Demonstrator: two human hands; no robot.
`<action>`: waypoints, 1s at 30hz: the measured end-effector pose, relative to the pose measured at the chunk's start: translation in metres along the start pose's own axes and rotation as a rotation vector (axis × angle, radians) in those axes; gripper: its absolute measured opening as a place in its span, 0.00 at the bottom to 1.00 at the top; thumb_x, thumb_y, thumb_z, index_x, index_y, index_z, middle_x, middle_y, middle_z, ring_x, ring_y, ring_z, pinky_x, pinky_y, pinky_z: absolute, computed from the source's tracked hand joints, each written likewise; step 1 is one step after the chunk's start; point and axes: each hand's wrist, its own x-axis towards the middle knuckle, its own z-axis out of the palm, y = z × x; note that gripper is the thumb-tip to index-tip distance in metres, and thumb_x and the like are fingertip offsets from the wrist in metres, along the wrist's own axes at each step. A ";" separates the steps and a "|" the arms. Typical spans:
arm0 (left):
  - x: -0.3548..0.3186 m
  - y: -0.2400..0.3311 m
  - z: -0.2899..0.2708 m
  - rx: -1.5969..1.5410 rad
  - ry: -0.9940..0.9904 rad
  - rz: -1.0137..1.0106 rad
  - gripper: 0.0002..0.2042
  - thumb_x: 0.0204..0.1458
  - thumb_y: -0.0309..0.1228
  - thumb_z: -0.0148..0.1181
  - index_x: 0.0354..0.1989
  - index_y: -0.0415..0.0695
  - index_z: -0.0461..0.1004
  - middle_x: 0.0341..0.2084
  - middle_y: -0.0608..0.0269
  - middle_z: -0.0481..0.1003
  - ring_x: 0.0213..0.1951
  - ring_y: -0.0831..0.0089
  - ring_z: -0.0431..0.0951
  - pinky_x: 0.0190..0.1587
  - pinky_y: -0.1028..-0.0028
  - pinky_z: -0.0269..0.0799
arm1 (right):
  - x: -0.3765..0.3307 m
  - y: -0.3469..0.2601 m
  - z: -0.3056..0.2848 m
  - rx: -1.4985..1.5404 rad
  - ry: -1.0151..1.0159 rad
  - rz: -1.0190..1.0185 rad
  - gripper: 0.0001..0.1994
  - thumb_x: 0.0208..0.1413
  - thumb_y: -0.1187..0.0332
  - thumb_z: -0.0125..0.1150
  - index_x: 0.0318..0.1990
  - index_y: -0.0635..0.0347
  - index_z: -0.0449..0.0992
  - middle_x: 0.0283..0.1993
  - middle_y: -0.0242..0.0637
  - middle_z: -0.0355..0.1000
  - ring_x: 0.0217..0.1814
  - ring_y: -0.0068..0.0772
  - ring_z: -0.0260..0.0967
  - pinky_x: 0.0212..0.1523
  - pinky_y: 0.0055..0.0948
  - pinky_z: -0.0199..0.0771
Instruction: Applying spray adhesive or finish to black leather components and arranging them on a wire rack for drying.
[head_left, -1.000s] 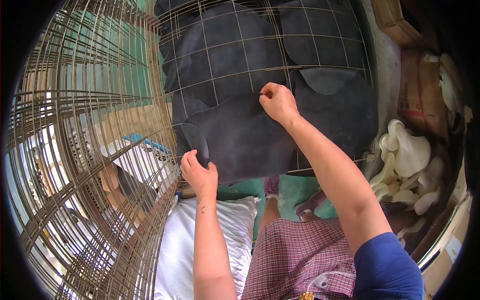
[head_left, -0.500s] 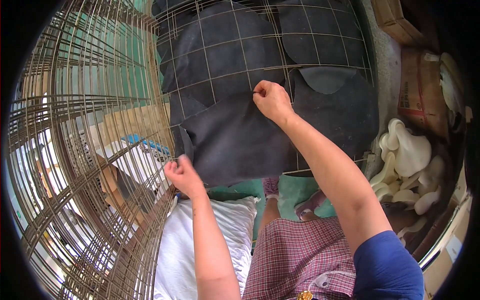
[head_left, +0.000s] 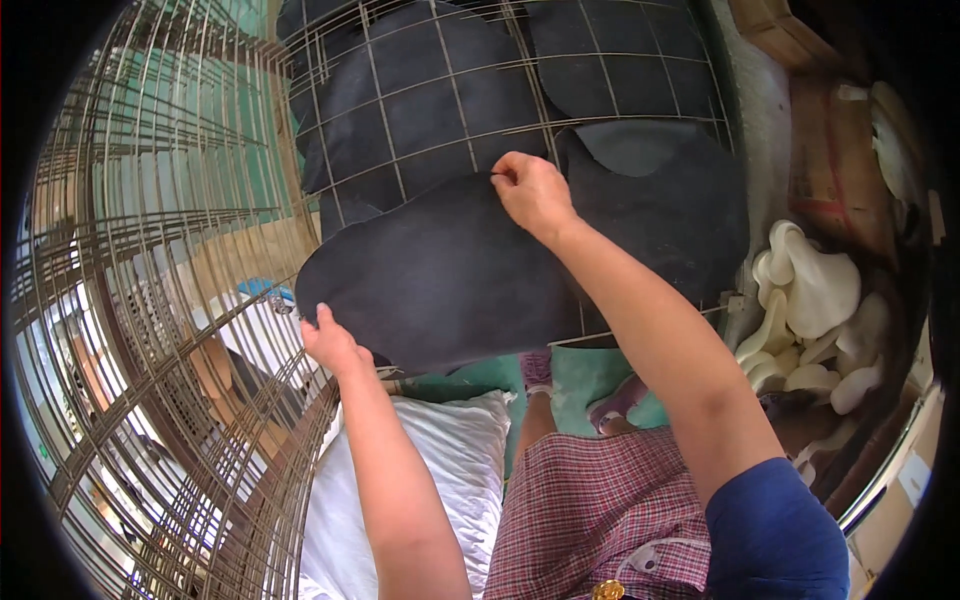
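Right hand [head_left: 535, 195] pinching the upper edge of a dark sheet [head_left: 440, 275]

Thumb and forefinger are together, clamped on the smooth, blackish sheet, which spreads below and to the left of that pinch. Down at the sheet's left edge is the left hand [head_left: 338, 340], fingers against the rim; whether they close on it, I cannot tell. Just above the pinch runs a wire rack [head_left: 383, 97], with more dark pieces [head_left: 425, 50] behind its bars. Right of the pinch lies another dark piece [head_left: 665, 215], its top folded over. Farther right sit pale, curved objects [head_left: 815, 285] in a heap. Below the grip, nearer the body, are a white sack [head_left: 420, 470] and the person's plaid garment [head_left: 600, 490].
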 end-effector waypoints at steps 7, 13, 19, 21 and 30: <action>-0.008 0.021 -0.001 -0.062 0.078 -0.073 0.21 0.39 0.22 0.49 0.47 0.34 0.65 0.46 0.51 0.68 0.48 0.62 0.69 0.52 0.67 0.65 | -0.013 0.001 -0.040 0.045 0.127 -0.304 0.07 0.49 0.69 0.58 0.36 0.57 0.75 0.38 0.37 0.70 0.44 0.43 0.69 0.44 0.38 0.70; -0.029 0.020 0.007 0.485 0.072 0.485 0.18 0.45 0.17 0.40 0.46 0.38 0.67 0.53 0.55 0.63 0.56 0.63 0.63 0.58 0.69 0.58 | -0.006 0.059 -0.149 -0.339 0.300 -0.396 0.08 0.43 0.76 0.60 0.34 0.57 0.75 0.36 0.36 0.69 0.42 0.42 0.68 0.42 0.37 0.72; -0.053 0.032 0.014 0.227 -0.014 0.277 0.12 0.55 0.32 0.49 0.36 0.36 0.76 0.54 0.52 0.65 0.56 0.59 0.63 0.59 0.68 0.55 | 0.004 0.056 -0.119 -0.519 0.283 -0.595 0.15 0.37 0.61 0.69 0.31 0.58 0.72 0.40 0.37 0.65 0.47 0.41 0.63 0.43 0.35 0.70; -0.053 0.020 0.009 0.527 0.026 0.567 0.12 0.54 0.34 0.53 0.40 0.37 0.74 0.47 0.50 0.70 0.55 0.61 0.65 0.60 0.67 0.53 | 0.009 0.051 -0.106 -0.658 0.302 -0.592 0.16 0.36 0.60 0.70 0.31 0.57 0.72 0.39 0.35 0.64 0.47 0.38 0.61 0.42 0.34 0.67; -0.229 0.010 0.143 0.821 -0.661 0.618 0.19 0.44 0.29 0.63 0.45 0.39 0.68 0.37 0.48 0.74 0.37 0.51 0.76 0.39 0.59 0.71 | 0.021 0.055 -0.114 -0.844 0.261 -0.674 0.04 0.41 0.68 0.58 0.26 0.54 0.73 0.35 0.33 0.65 0.42 0.34 0.61 0.36 0.33 0.62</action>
